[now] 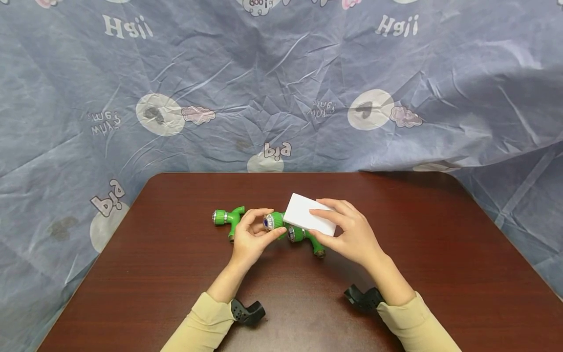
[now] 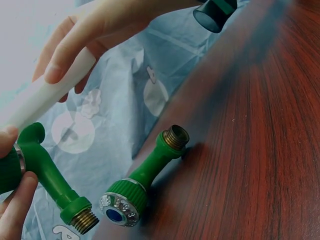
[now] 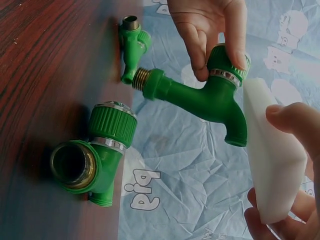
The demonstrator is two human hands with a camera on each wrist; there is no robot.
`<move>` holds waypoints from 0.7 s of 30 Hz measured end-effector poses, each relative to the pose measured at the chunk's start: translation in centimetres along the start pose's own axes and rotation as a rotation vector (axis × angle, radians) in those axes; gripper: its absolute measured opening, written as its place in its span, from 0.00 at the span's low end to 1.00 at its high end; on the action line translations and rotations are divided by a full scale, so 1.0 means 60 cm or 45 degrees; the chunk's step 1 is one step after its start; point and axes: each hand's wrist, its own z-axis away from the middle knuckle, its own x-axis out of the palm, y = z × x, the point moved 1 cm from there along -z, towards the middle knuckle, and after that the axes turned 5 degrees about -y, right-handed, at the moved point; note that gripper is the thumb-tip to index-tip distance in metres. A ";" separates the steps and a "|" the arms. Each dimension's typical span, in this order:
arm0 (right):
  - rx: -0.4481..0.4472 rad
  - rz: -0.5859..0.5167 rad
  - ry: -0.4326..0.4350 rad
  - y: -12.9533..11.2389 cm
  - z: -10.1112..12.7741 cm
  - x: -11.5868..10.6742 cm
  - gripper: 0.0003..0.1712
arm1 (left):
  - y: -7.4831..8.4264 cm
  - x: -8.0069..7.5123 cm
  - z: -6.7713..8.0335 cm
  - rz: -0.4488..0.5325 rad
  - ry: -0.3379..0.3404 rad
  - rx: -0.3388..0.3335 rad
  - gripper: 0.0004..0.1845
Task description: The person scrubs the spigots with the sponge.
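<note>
Base: Where's the held tap [image 3: 212, 100]?

Me: Aloft over mid-table [image 1: 440, 269]. I log the left hand [image 1: 252, 237] with its grip clamped on the ribbed knob [image 3: 218, 59]. White block [image 1: 308, 215] just beside the spout [image 3: 236, 135], pinched in the right hand [image 1: 352, 234]; block-to-spout contact, can't tell.

Base: Room?

Me: Tight close in. I note a second tap [image 1: 232, 221] left of the left hand, a third tap [image 1: 300, 234] below the block. Wide stretches toward both side edges; far edge nearer, patterned cloth [image 1: 246, 58] behind.
</note>
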 end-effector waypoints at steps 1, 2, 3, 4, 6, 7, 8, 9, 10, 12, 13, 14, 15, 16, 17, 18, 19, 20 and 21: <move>-0.003 0.003 0.003 0.000 0.000 0.001 0.20 | -0.001 0.000 0.000 0.009 -0.011 -0.016 0.25; -0.005 0.006 0.004 0.001 0.001 0.001 0.20 | -0.002 -0.001 0.000 0.016 -0.023 -0.029 0.26; -0.007 0.011 0.004 0.001 0.001 0.002 0.20 | -0.002 -0.001 0.001 0.020 -0.033 -0.042 0.26; -0.007 0.013 0.004 0.002 0.001 0.003 0.20 | -0.002 -0.001 0.001 0.018 -0.041 -0.054 0.26; -0.010 0.018 0.003 0.003 0.002 0.004 0.20 | -0.001 -0.001 0.002 0.012 -0.058 -0.076 0.26; -0.013 0.021 0.002 0.004 0.002 0.004 0.20 | -0.001 -0.001 0.002 0.011 -0.068 -0.087 0.26; -0.014 0.026 0.001 0.004 0.002 0.004 0.20 | 0.000 0.000 0.002 0.007 -0.078 -0.097 0.26; -0.015 0.026 -0.001 0.005 0.002 0.005 0.20 | 0.000 0.000 0.002 0.003 -0.086 -0.108 0.26; -0.017 0.029 -0.003 0.005 0.002 0.005 0.20 | 0.000 0.000 0.002 -0.001 -0.094 -0.119 0.25; -0.019 0.035 -0.005 0.005 0.002 0.006 0.21 | 0.001 0.001 0.003 -0.010 -0.103 -0.141 0.25; -0.019 0.034 -0.004 0.005 0.002 0.006 0.21 | 0.001 0.001 0.003 -0.012 -0.104 -0.154 0.25; -0.016 0.036 -0.005 0.005 0.002 0.006 0.21 | 0.001 0.002 0.003 -0.020 -0.101 -0.164 0.25; -0.015 0.034 -0.004 0.005 0.002 0.006 0.21 | 0.002 0.002 0.003 -0.024 -0.099 -0.175 0.25; -0.013 0.036 -0.003 0.006 0.002 0.005 0.21 | 0.003 0.002 0.003 -0.028 -0.095 -0.187 0.25; -0.010 0.034 -0.002 0.006 0.002 0.005 0.21 | 0.004 0.002 0.003 -0.035 -0.090 -0.194 0.25; -0.009 0.034 0.000 0.006 0.002 0.005 0.21 | 0.007 0.002 0.003 -0.040 -0.086 -0.200 0.25; -0.008 0.028 0.003 0.006 0.003 0.004 0.21 | 0.012 0.004 0.003 -0.051 -0.085 -0.198 0.25; -0.007 0.024 0.003 0.006 0.003 0.004 0.21 | 0.019 0.006 0.003 -0.068 -0.084 -0.189 0.24; -0.010 0.018 0.006 0.005 0.003 0.004 0.21 | 0.025 0.007 0.004 -0.085 -0.086 -0.180 0.24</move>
